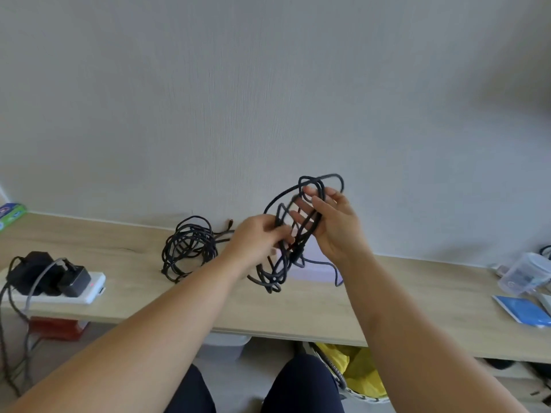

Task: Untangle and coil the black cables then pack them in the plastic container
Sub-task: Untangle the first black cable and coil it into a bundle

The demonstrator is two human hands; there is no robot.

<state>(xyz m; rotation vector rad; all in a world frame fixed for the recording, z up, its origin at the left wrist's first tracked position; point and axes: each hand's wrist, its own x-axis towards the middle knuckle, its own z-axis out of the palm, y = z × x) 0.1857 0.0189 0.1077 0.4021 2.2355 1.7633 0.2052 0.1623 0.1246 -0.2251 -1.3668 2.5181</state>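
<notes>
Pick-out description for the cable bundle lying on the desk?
Start at the long wooden desk against the wall. Between the white power strip and the left hand lies a black cable bundle. Unlike the raised tangle, it rests untouched on the wood.

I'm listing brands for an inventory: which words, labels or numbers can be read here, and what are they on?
No text can be read in this view.
Green and blue cardboard box at the far left edge: printed, but too blurred to read.
Flat blue packet on the right of the wooden shelf: no legible print.
White power strip: only a red light shows, no readable marking.
</notes>
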